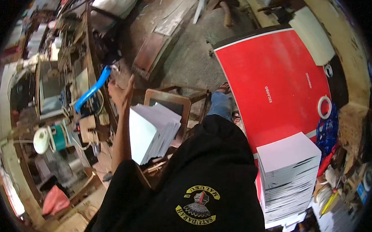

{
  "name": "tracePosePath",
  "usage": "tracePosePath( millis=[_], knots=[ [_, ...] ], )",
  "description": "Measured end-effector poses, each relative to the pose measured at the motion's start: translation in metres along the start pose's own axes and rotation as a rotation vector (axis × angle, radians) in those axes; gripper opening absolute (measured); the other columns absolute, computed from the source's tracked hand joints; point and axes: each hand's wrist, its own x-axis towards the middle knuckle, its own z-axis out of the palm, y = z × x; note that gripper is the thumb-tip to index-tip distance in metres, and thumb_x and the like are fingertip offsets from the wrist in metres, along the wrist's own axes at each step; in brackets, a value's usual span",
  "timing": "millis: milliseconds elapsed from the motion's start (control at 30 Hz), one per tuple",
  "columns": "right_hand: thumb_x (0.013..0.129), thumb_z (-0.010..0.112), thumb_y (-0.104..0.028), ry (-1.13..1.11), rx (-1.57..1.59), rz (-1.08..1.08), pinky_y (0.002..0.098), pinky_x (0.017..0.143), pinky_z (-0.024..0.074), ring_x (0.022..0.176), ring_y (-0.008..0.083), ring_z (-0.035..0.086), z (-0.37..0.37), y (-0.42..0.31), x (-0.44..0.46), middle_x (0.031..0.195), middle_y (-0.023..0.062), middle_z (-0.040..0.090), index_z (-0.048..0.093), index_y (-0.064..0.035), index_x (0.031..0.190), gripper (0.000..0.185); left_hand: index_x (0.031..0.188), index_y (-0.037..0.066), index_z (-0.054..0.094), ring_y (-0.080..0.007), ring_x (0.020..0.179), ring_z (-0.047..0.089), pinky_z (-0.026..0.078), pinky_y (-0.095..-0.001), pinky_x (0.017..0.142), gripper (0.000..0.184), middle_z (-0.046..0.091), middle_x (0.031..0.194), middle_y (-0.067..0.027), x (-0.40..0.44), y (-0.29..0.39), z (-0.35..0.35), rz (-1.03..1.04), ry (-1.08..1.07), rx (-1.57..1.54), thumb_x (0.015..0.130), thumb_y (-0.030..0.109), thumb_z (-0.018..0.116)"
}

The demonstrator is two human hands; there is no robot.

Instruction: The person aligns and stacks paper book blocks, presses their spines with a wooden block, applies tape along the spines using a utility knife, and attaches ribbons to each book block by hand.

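My left hand (120, 93) reaches forward on the left side with its fingers apart and nothing in it. Just beyond the fingertips is the end of a curved blue handle (92, 89). Below the hand, beside my forearm, a fanned stack of white sheets (147, 132) leans over a wooden-framed stool (187, 116). My right hand is out of view. At the lower right stands a tall stack of white paper (288, 153), on the edge of a red board (276, 83).
A white tape roll (324, 107) lies on the red board's right side, near a blue bundle (327, 128). Cluttered machinery with a teal part (59, 137) fills the left. A long plank (152, 53) lies on the floor ahead. My jeans-clad leg (220, 104) shows beside the board.
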Motion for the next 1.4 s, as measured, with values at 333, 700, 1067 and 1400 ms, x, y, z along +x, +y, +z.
tracePosePath(
  millis=[333, 700, 1067, 1400],
  knots=[
    [0.097, 0.057, -0.029, -0.17, -0.193, -0.184, 0.0412, 0.105, 0.0415, 0.131, 0.0312, 0.049, -0.026, -0.061, 0.023, 0.141, 0.0226, 0.052, 0.045, 0.0041, 0.141, 0.057, 0.146, -0.01, 0.036, -0.0437, 0.139, 0.039, 0.037, -0.0531, 0.11, 0.125, 0.037, 0.151, -0.031, -0.15, -0.139, -0.083, -0.858, -0.045, -0.081, 0.068, 0.083, 0.067],
    [0.095, 0.06, -0.031, -0.236, -0.266, -0.23, 0.0421, 0.107, 0.0389, 0.133, 0.0323, 0.047, -0.027, -0.067, 0.027, 0.142, 0.0236, 0.05, 0.041, 0.004, 0.143, 0.062, 0.142, -0.001, 0.046, -0.0358, 0.122, 0.059, 0.045, -0.0483, 0.107, 0.124, 0.062, 0.129, -0.0221, -0.113, -0.141, -0.088, -0.253, -0.797, -0.109, 0.045, 0.058, 0.096],
    [0.093, 0.062, -0.034, -0.25, -0.259, -0.194, 0.043, 0.109, 0.0363, 0.135, 0.0334, 0.045, -0.022, -0.059, 0.019, 0.144, 0.0246, 0.047, 0.038, 0.0039, 0.145, 0.068, 0.13, -0.007, 0.049, -0.0319, 0.109, 0.066, 0.054, -0.0422, 0.095, 0.115, 0.067, 0.116, -0.023, -0.129, -0.121, -0.107, -0.093, -0.732, -0.138, 0.043, 0.048, 0.1],
    [0.092, 0.064, -0.036, -0.271, -0.264, -0.187, 0.0439, 0.111, 0.0339, 0.137, 0.0345, 0.042, -0.014, -0.058, 0.015, 0.146, 0.0255, 0.045, 0.035, 0.0038, 0.147, 0.074, 0.109, -0.004, 0.047, -0.029, 0.096, 0.068, 0.057, -0.0397, 0.082, 0.102, 0.067, 0.102, -0.0205, -0.159, -0.081, -0.122, -0.18, -0.711, -0.159, 0.042, 0.05, 0.101]
  ],
)
